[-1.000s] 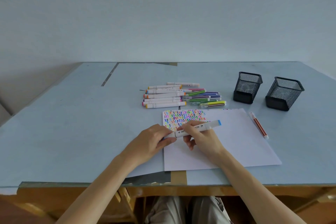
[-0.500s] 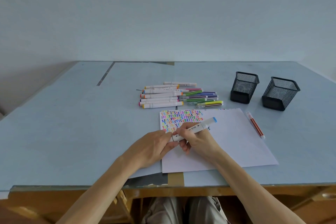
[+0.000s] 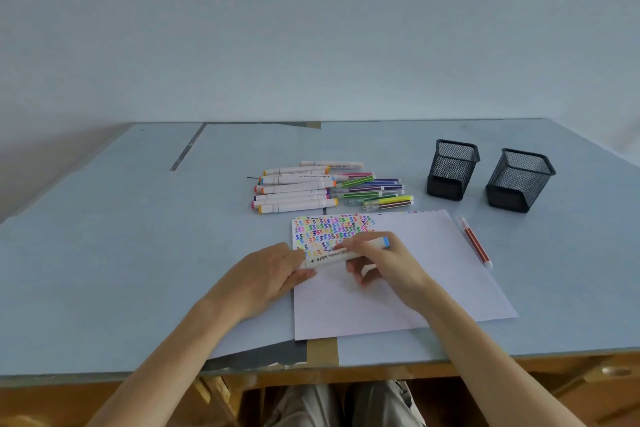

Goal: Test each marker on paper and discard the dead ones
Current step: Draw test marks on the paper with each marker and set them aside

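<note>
Both hands on one white marker (image 3: 341, 254) over the paper (image 3: 433, 274). The left hand (image 3: 273, 270) grips its near end, swallowing the cap or tip there; the right hand (image 3: 384, 263) pinches the barrel, blue end poking out beyond. Barrel lettering is too blurred to read. More markers (image 3: 311, 189) are piled farther back on the counter (image 3: 104, 253), overlapping, beside two mesh cups (image 3: 452, 168).

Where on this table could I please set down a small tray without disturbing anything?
The widest bare patch is the table left of the marker pile and the left hand. A narrower strip lies behind the pile. It is crowded around the paper, the red marker and the two mesh cups.
</note>
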